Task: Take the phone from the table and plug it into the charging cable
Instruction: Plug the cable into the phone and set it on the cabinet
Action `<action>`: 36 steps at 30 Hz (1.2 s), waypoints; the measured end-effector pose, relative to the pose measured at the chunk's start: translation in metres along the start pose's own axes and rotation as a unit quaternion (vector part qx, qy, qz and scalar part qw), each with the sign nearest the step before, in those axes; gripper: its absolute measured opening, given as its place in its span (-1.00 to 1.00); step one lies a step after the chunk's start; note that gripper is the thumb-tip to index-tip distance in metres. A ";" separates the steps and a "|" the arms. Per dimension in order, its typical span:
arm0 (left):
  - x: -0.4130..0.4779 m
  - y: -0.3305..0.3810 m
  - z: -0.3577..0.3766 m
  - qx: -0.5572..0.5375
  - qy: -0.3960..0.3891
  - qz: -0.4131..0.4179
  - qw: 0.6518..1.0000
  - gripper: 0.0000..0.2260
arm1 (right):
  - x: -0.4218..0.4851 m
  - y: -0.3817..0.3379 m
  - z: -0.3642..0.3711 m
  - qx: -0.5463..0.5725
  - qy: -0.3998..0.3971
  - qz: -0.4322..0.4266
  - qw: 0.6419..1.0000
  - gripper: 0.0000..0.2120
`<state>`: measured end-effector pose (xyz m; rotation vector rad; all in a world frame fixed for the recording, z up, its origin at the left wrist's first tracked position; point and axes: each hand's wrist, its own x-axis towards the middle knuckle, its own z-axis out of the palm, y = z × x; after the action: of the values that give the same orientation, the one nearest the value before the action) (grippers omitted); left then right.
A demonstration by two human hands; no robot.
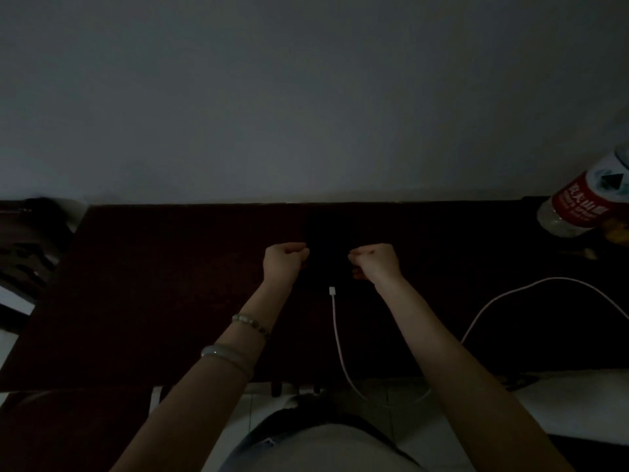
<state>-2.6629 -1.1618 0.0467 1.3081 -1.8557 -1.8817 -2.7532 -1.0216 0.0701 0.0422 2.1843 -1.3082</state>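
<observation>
The scene is very dim. A black phone (329, 240) lies flat on the dark brown table (153, 294), barely distinct from it. My left hand (285, 262) has its fingers curled against the phone's left edge. My right hand (374, 264) is curled against its right edge. The white plug (332, 290) of the charging cable (340, 338) lies just below the phone, between my wrists, apart from it. From the plug the cable runs toward me, drops off the front edge, loops and returns over the table at the right.
A clear plastic bottle (583, 199) with a red label stands at the table's far right corner. Dark clutter (27, 253) sits left of the table. A grey wall (306, 97) rises behind. A white surface (578, 403) lies at the lower right.
</observation>
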 end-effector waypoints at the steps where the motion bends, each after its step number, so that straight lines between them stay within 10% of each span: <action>1: 0.001 -0.001 0.000 0.012 0.003 0.006 1.000 -0.79 | 0.001 0.000 0.000 -0.001 0.000 0.000 1.000 -0.84; 15: -0.003 -0.003 -0.001 0.135 0.013 0.066 0.988 -0.77 | 0.003 0.003 0.001 -0.006 -0.001 -0.002 1.000 -0.83; 29: -0.012 -0.010 -0.006 0.016 -0.048 0.016 0.999 -0.61 | -0.013 0.006 -0.012 -0.056 -0.092 -0.062 0.992 -0.65; 36: -0.022 -0.006 -0.017 0.183 -0.039 0.151 0.971 -0.64 | -0.028 0.012 -0.024 -0.085 -0.127 -0.103 0.983 -0.53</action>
<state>-2.6351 -1.1576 0.0540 0.9757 -2.3710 -1.5047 -2.7376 -0.9891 0.0825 -0.4062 2.1102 -1.1577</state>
